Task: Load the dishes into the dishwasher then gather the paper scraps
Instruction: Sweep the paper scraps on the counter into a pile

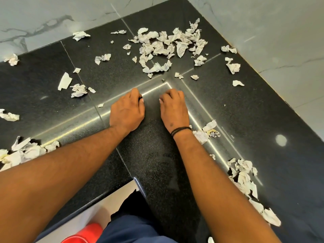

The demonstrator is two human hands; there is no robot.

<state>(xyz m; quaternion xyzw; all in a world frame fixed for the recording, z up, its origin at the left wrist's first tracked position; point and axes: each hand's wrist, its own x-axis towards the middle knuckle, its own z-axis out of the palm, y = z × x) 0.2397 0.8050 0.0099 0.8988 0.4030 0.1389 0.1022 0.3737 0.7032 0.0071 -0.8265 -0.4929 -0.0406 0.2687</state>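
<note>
Your forearms reach out over the black stone counter [245,120] — left hand [127,112] and right hand [173,111] lie side by side near its inner corner, knuckles up, fingers curled under; whether either holds anything cannot be told. A black band [180,130] circles your right wrist. Paper scraps [168,44] lie scattered all around, thickest just beyond your fingers — smaller heaps sit at both sides.

No legible text; paper scraps [168,44] carry faint printed marks, unreadable.
</note>
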